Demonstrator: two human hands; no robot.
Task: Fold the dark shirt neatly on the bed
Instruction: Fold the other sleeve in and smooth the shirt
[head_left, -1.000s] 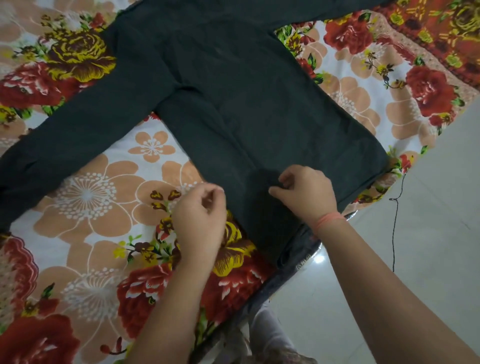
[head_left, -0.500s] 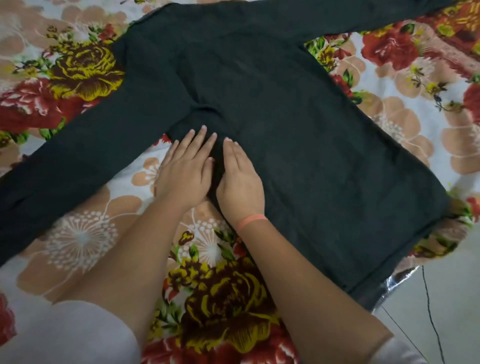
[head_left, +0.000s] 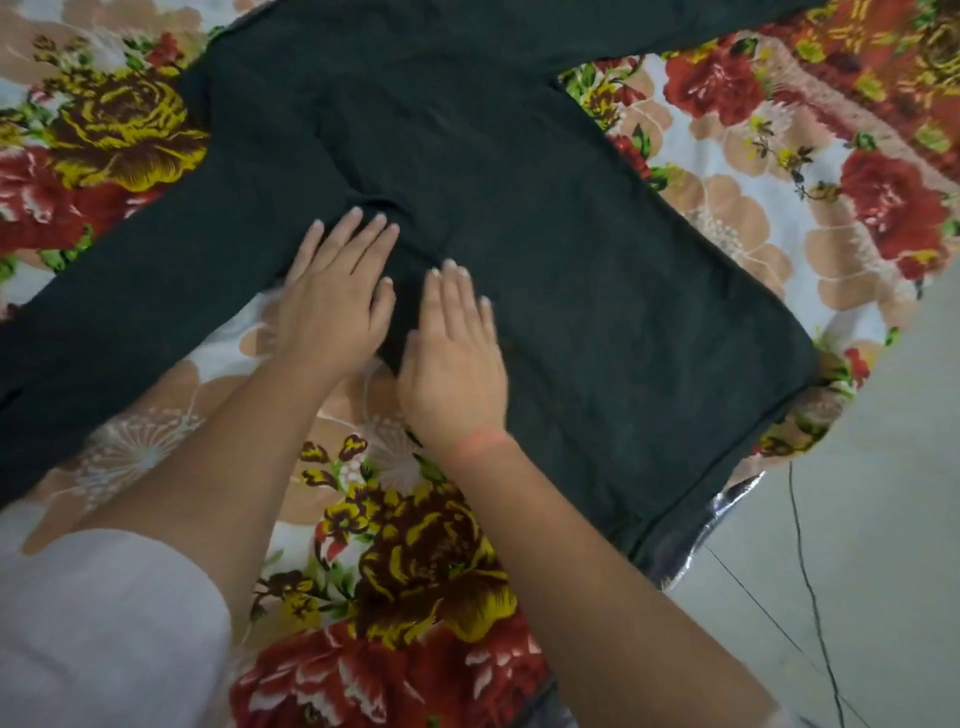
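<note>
On the floral bed (head_left: 426, 571), left hand (head_left: 332, 306) and right hand (head_left: 452, 364) press flat, fingers released, smoothing the shirt (head_left: 519, 234); next comes folding the sleeve beside the left hand inward.

No legible text anywhere.

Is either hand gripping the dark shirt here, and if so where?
Nothing is gripped. The left hand and right hand lie flat, fingers straight, pressing the dark shirt near the underarm of the sleeve.
</note>
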